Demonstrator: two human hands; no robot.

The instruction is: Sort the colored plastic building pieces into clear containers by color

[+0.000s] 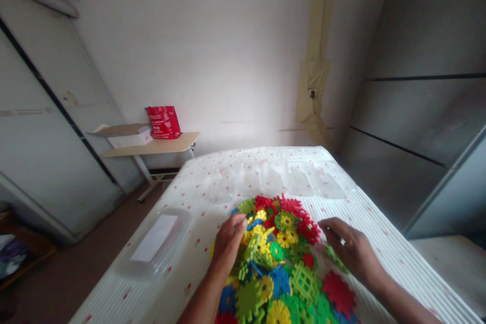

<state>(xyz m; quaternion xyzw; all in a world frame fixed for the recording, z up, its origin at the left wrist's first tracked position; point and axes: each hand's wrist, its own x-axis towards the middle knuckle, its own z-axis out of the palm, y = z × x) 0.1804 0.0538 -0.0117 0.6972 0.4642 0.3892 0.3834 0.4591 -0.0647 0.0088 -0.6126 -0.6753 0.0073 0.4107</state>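
Note:
A heap of plastic interlocking building pieces (266, 250) in red, yellow, green and blue lies in the middle of the covered table. Some are flower-shaped, others square grids or toothed discs. My left hand (230, 238) rests against the heap's left side, its fingers stretched forward and no piece visible in its grasp. On the opposite side, my right hand (349, 248) has its loosely bent fingers pointing at the red pieces (309, 230); nothing shows held. A green piece (336, 258) lies just under it, partly hidden. Near the right forearm is a red toothed disc (339, 291).
Several clear plastic trays (273, 177) stand in a row behind the heap. A clear lid or box with a white paper (155, 238) lies at the left. Beyond are a side table (170, 144) with a red bag (164, 122), and grey cabinets (425, 111) at the right.

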